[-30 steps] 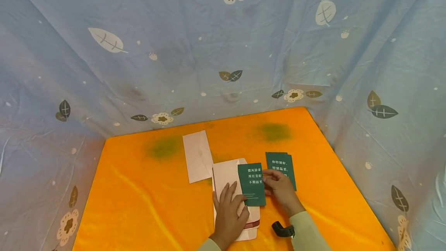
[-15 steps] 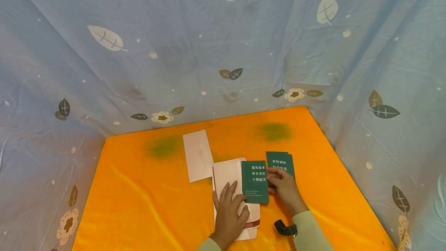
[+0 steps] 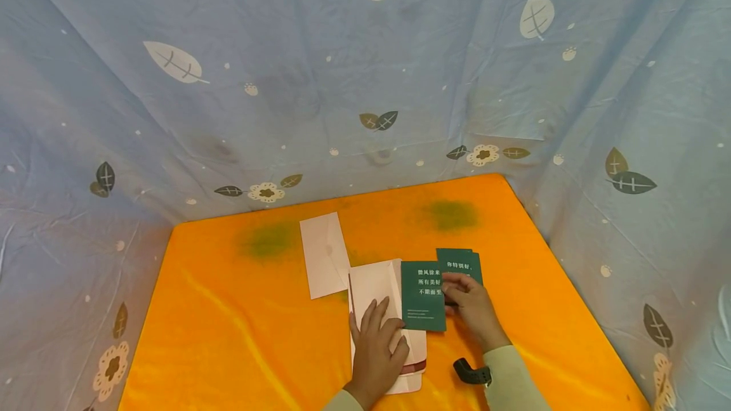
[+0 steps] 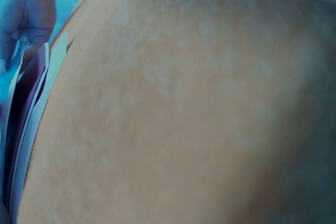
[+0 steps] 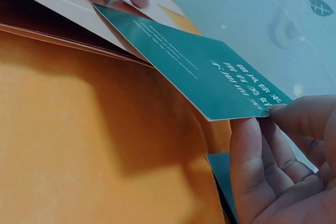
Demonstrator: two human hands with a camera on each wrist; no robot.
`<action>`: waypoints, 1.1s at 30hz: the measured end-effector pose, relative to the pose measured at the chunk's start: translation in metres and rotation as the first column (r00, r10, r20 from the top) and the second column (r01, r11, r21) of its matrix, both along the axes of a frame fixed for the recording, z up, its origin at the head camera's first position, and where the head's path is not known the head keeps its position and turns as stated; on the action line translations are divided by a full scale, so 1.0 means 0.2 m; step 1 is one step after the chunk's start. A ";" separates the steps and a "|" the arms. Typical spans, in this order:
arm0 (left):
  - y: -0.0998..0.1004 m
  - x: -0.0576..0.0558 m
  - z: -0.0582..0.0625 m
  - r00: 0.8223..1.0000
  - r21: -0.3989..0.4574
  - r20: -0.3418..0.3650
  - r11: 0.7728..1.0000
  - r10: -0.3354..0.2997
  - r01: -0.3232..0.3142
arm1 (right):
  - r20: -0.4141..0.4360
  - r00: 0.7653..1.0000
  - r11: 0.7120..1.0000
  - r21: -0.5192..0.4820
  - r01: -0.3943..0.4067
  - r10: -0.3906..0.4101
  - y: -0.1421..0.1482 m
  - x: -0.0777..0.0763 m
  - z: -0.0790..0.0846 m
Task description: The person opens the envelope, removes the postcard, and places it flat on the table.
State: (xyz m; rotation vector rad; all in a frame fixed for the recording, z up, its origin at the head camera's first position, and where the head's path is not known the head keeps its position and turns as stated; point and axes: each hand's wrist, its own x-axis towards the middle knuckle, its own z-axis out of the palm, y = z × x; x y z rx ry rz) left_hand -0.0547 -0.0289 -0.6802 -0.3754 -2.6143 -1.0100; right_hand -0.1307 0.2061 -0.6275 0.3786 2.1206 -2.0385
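My right hand (image 3: 471, 308) pinches the right edge of a green card (image 3: 421, 304) with white lettering. In the right wrist view the green card (image 5: 178, 69) tilts above the orange cloth, thumb on top and fingers beneath. Its left edge lies over a stack of pale pink envelopes (image 3: 374, 279). My left hand (image 3: 377, 351) rests on that stack with fingers spread, one fingertip at the card's lower left corner. More green cards (image 3: 457, 257) lie partly hidden behind my right hand. In the left wrist view, skin fills most of the picture beside the envelope edges (image 4: 39, 103).
A separate pale pink envelope (image 3: 324, 255) lies at the back left of the stack, touching its corner. Everything sits on an orange cloth (image 3: 228, 322). Blue patterned curtains (image 3: 274, 81) enclose the back and sides. A black strap (image 3: 471, 373) is on the right wrist.
My right hand has drawn the green card rightward and slightly away from me, so more of the pink stack shows. The left hand has stayed in place.
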 end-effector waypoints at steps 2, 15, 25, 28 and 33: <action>0.00 0.00 0.00 1.000 -0.002 -0.009 1.000 0.002 -0.002 | -0.002 1.000 1.000 0.005 -0.002 0.002 0.01 0.00 0.00; 0.00 -0.01 -0.03 0.996 -0.003 -0.088 1.000 0.015 -0.015 | 0.027 0.999 0.999 -0.017 0.028 -0.027 0.07 -0.01 0.03; 0.01 -0.01 -0.03 0.995 0.007 -0.095 1.000 0.015 -0.014 | 0.032 0.998 0.999 0.007 0.052 -0.052 0.11 -0.01 0.03; 0.01 -0.01 -0.03 0.996 0.017 -0.090 1.000 0.012 -0.011 | 0.026 0.998 0.998 0.023 0.053 -0.053 0.13 -0.01 0.04; 0.00 -0.01 -0.03 0.997 0.033 -0.081 0.999 0.006 -0.003 | 0.022 0.997 0.998 0.016 0.069 -0.069 0.15 -0.02 0.04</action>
